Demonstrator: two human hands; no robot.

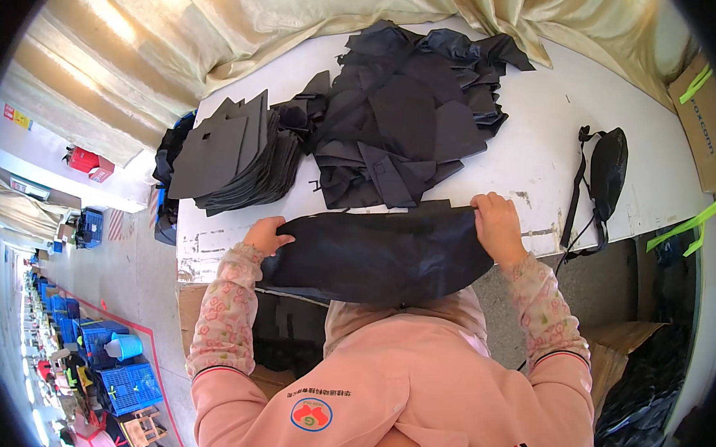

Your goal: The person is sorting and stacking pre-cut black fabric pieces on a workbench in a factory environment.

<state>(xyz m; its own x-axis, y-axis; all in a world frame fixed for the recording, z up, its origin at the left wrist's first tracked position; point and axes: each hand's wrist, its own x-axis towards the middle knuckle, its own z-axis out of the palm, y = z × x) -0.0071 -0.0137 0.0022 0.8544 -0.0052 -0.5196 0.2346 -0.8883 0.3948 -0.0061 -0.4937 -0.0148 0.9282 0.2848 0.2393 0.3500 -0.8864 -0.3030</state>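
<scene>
A wide black fabric piece (372,257) stretches between my hands over the table's near edge and above my lap. My left hand (267,236) grips its left end, thumb pointing inward. At the upper right corner my right hand (499,228) pinches the fabric's edge. Just beyond it lies a loose heap of black fabric pieces (414,112), jumbled together. Left of the heap stands a stack of flat black panels (223,154), the top one with a small cut-out. On the right rests a black pouch (609,167) with a strap.
The white tabletop (544,128) is worn along its near edge. A beige curtain (164,40) hangs behind it. At the right stands a cardboard box (703,122) with green-yellow straps (694,219). Blue crates (131,388) line the floor at left.
</scene>
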